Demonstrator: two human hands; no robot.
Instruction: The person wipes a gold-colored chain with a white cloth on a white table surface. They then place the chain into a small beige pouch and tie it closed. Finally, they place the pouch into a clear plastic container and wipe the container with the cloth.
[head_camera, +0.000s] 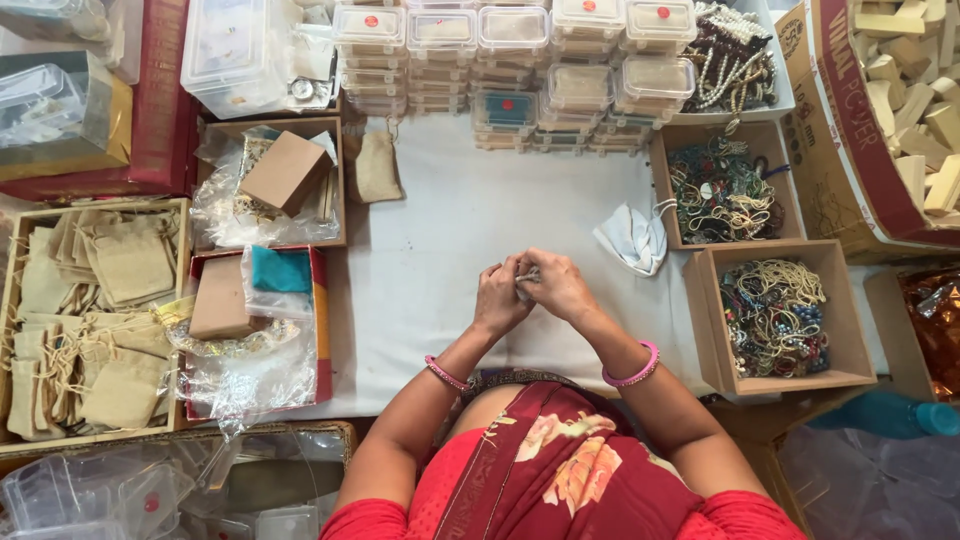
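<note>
At the middle of the white cloth-covered table (450, 230), near edge: left hand (499, 298) and right hand (560, 285), fingertips pinched together on a small pale item (526, 283), too small to identify, held just above the cloth. Step in hand, as judged: fine finger work on that one piece; whatever follows looks to call for steady pinching, not force. Pink bangles on both wrists. Right: two open cardboard boxes, the nearer box (845, 340) holding tangled cream and dark bead strings, the farther box (665, 190) a darker tangle; a crumpled white face mask (632, 238) just beside it. Far: stacked clear plastic cases (520, 70), rigid, rectangular, some with red dots. Left: a tray of soft beige drawstring pouches (100, 300), crinkled clear plastic bags (240, 370), and small brown card boxes (220, 298)
</note>
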